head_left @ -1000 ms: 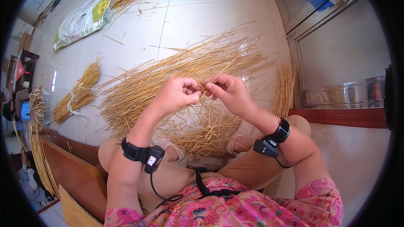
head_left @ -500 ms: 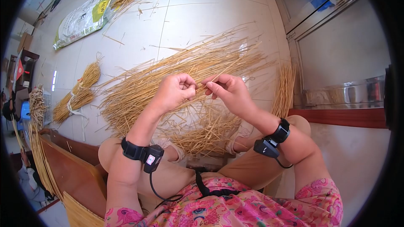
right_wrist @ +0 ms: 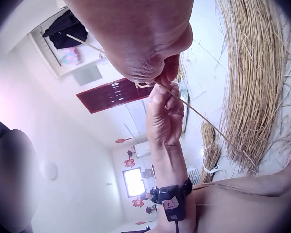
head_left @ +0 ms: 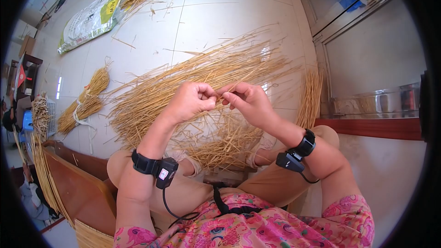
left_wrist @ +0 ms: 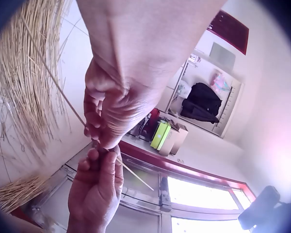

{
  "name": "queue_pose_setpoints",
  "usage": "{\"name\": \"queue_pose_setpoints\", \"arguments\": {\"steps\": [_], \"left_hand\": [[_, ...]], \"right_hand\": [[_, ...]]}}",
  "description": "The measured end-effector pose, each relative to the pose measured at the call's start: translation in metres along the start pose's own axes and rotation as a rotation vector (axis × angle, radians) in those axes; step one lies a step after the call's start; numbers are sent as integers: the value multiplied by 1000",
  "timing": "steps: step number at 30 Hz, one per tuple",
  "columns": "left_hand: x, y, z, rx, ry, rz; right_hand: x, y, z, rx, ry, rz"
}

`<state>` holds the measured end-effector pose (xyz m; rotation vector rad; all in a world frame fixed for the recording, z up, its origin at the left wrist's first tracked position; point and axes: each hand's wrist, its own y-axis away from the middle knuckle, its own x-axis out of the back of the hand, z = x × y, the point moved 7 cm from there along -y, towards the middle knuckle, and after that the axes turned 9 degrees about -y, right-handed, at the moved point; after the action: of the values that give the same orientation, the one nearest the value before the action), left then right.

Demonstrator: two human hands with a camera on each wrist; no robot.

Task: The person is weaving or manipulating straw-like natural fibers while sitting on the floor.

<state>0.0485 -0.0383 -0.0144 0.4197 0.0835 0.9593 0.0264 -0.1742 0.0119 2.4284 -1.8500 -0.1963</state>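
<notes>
Both hands meet in front of the body in the head view, over straw lying on the floor. The left hand (head_left: 189, 103) pinches a thin straw stalk (right_wrist: 203, 118) between thumb and curled fingers. Close beside it, the right hand (head_left: 250, 103) pinches the same stalk, thumb against forefinger. One long end of the stalk (left_wrist: 53, 76) runs out past the left hand; a shorter end sticks out beyond the right hand in the left wrist view. The fingers hide the part between. Beneath the hands spreads a wide layer of long straw (head_left: 151, 92).
Short straw pieces (head_left: 225, 147) lie between the feet. A tied straw bundle (head_left: 87, 96) is at the left, with a printed sack (head_left: 92, 23) beyond it. More straw (head_left: 311, 96) leans by the glass door (head_left: 376, 55). A wooden bench (head_left: 82, 183) stands at the left knee.
The left hand drew slightly away from the right, then came back to it. The right hand has shifted a little leftward, so the fingertips meet again.
</notes>
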Motion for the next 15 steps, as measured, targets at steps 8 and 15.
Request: {"name": "queue_pose_setpoints", "arguments": {"steps": [8, 15], "left_hand": [[18, -4, -15, 79, 140, 222], [39, 5, -7, 52, 18, 135]], "right_hand": [[10, -2, 3, 36, -134, 106], [28, -7, -4, 66, -179, 190]]}}
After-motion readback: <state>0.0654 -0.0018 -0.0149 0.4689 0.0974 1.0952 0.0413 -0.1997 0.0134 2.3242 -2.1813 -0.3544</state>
